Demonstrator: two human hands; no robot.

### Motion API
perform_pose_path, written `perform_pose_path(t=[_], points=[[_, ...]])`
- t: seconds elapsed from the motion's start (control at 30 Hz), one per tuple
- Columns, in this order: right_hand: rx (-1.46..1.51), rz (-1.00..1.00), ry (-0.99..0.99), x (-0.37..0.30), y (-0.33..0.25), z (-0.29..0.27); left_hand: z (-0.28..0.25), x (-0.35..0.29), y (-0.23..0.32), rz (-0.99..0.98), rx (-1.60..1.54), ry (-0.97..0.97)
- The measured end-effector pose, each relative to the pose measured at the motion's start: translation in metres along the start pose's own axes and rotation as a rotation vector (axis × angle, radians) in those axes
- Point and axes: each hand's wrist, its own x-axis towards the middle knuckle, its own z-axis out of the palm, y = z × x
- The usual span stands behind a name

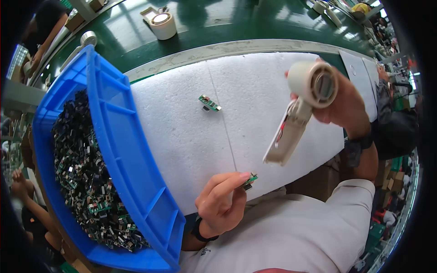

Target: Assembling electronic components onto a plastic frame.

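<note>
Between the thumb and fingers of my left hand [221, 202] is a small green circuit board [251, 180], pinched near the front edge of the white foam sheet [177, 113]. My right hand [349, 102] is wrapped around the round head of a cream handheld fan [300, 82], held up over the sheet's right side. The fan's hollow handle slants down toward my left hand, its inside exposed with red and white wires showing. A second circuit board [210, 103] lies on the foam, apart from both hands.
At the left stands a blue plastic bin [136, 132] heaped with small circuit boards [93, 182]. Beyond the foam runs a shiny green conveyor belt [214, 25], carrying another cream fan [163, 26] and further fan parts. Other people sit at the left and right edges.
</note>
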Motion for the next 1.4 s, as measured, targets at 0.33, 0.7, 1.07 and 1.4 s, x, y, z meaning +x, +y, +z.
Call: perform_pose_path(t=[0.33, 0.7, 1.07, 1.4], points=[[-0.662, -0.054, 0.501, -0.010, 0.044, 0.041, -0.002, -0.001, 0.004, -0.196, -0.097, 0.009], [-1.626, -0.482, 0.266, -0.019, 0.081, 0.098, -0.001, 0.000, 0.005, -0.169, -0.036, -0.014], [-1.517, -0.603, 0.077, -0.017, 0.094, 0.075, 0.003, -0.010, -0.002, -0.167, -0.085, 0.085], [-1.593, -0.553, -0.016, -0.019, 0.082, 0.075, 0.004, -0.005, 0.002, -0.174, -0.036, 0.039]])
